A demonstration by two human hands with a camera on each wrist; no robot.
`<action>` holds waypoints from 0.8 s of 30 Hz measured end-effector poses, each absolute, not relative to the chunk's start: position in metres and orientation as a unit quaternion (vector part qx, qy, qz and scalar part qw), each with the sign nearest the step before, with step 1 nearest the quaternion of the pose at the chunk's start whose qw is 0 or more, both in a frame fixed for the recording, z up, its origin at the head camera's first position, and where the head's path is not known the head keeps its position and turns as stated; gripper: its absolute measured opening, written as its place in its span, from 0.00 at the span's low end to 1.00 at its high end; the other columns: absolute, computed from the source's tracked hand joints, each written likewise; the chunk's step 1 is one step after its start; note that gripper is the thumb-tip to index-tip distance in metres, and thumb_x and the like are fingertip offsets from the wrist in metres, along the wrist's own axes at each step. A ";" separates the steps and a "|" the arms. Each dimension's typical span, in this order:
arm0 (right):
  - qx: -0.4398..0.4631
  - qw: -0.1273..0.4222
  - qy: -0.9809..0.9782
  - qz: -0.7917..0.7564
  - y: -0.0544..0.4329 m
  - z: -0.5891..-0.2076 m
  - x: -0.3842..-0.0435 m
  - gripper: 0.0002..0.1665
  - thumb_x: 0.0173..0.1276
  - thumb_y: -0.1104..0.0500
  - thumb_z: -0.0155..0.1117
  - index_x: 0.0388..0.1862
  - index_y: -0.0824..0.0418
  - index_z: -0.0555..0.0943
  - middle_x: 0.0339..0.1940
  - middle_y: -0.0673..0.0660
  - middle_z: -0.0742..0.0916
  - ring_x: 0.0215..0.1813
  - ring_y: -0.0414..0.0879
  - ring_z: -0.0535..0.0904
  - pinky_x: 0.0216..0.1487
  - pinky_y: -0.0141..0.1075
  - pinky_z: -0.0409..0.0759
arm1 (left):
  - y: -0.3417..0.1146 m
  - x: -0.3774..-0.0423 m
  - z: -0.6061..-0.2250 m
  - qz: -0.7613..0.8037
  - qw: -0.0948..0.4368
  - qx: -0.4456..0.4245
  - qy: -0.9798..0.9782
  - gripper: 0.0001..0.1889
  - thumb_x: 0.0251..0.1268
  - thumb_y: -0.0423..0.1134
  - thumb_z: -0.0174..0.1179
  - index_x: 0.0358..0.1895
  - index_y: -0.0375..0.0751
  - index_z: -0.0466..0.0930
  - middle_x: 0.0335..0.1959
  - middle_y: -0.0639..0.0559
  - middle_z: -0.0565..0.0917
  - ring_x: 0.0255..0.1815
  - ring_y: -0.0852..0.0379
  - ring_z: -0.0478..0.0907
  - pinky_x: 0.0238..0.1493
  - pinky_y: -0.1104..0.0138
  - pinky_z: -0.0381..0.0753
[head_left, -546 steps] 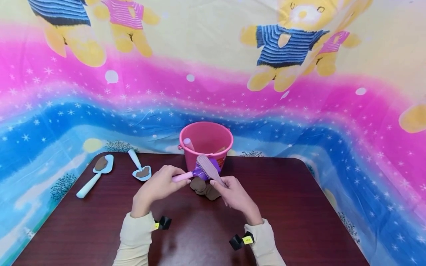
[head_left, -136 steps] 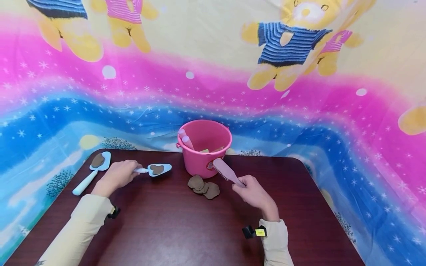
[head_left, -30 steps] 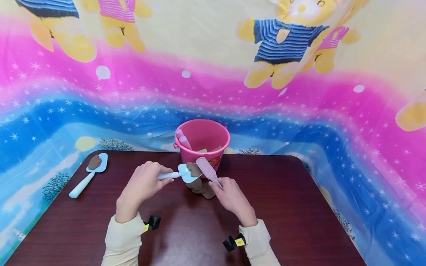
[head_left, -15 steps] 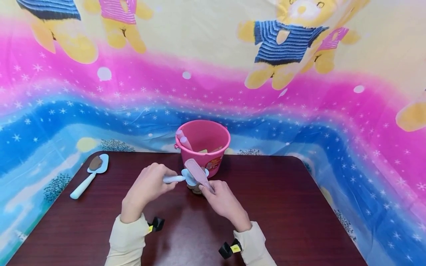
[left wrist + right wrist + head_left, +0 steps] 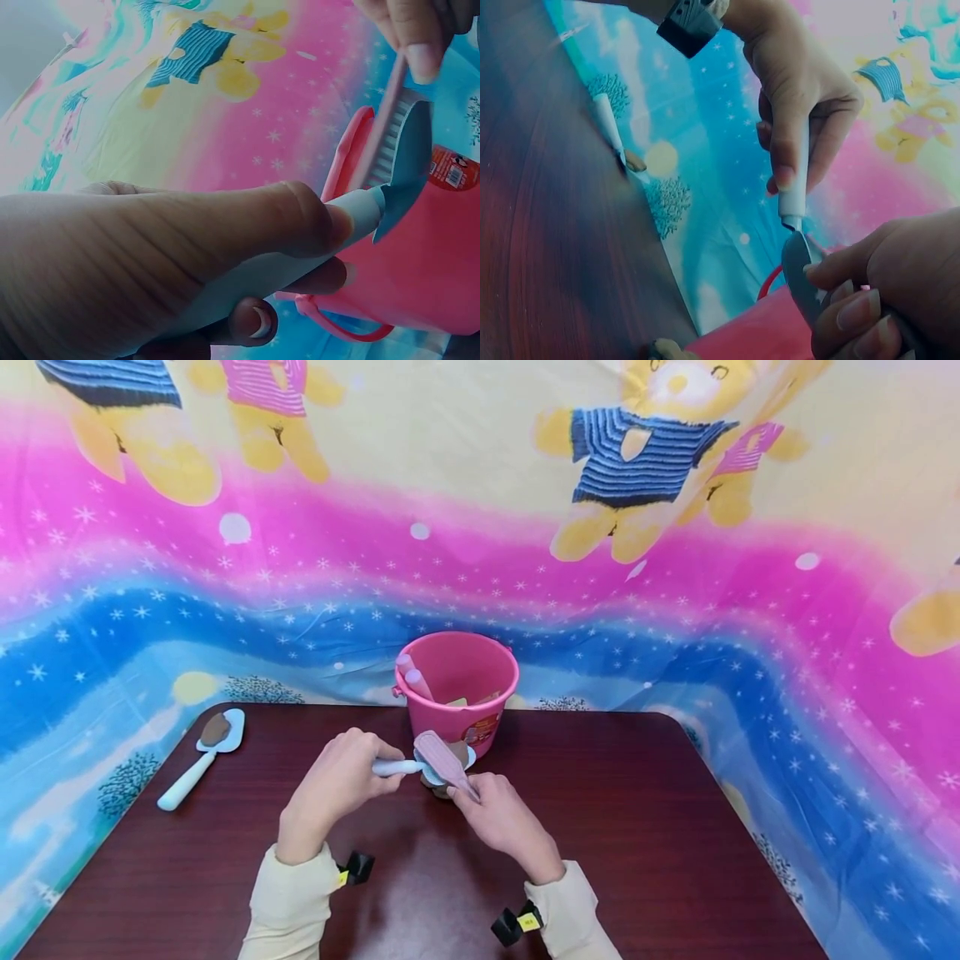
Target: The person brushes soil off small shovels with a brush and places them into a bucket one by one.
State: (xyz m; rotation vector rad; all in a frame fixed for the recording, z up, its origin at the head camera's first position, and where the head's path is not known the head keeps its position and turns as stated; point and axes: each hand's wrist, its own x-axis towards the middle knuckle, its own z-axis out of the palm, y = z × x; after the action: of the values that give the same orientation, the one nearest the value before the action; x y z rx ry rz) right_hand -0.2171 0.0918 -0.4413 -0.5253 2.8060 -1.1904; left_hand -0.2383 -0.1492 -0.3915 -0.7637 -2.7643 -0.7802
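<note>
In the head view, my left hand [image 5: 337,785] grips the handle of a light-blue toy shovel [image 5: 397,767], its blade holding a lump of brown clay [image 5: 459,750]. A pink brush [image 5: 442,755] is pinched in my right hand [image 5: 510,822], lying across that blade. Seen from the left wrist, the brush bristles [image 5: 388,142] face the blade [image 5: 411,161], and the left thumb lies along the handle. Flat brown clay pieces [image 5: 433,783] lie on the table below, mostly hidden by the shovel and right hand.
Behind the hands stands a pink bucket [image 5: 431,718] with pink handles [image 5: 417,682] leaning inside. A second light-blue shovel [image 5: 186,782], also bearing clay, lies at the table's left. A printed cloth [image 5: 480,552] hangs around the dark table [image 5: 645,827].
A purple shovel was in my left hand first; later it took up the light-blue one from the left. Another pink handle now stands in the bucket. The brush has moved left across the blade.
</note>
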 end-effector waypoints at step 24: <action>-0.122 0.018 0.923 -0.364 0.103 -0.448 -0.225 0.19 0.77 0.54 0.59 0.23 0.56 0.74 0.14 0.48 0.70 0.16 0.40 0.63 0.18 0.32 0.62 | -0.161 -0.233 -0.386 -0.270 0.055 -0.216 -0.937 0.12 0.48 0.36 0.80 0.39 0.43 0.93 0.32 0.54 0.90 0.30 0.59 0.80 0.36 0.63 0.83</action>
State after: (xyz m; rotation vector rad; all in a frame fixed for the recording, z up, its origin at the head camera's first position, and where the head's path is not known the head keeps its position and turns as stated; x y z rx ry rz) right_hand -0.2252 0.1033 -0.4482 -0.3786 2.8671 -1.1311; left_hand -0.2330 -0.1610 -0.3860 -0.6554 -2.8436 -0.8183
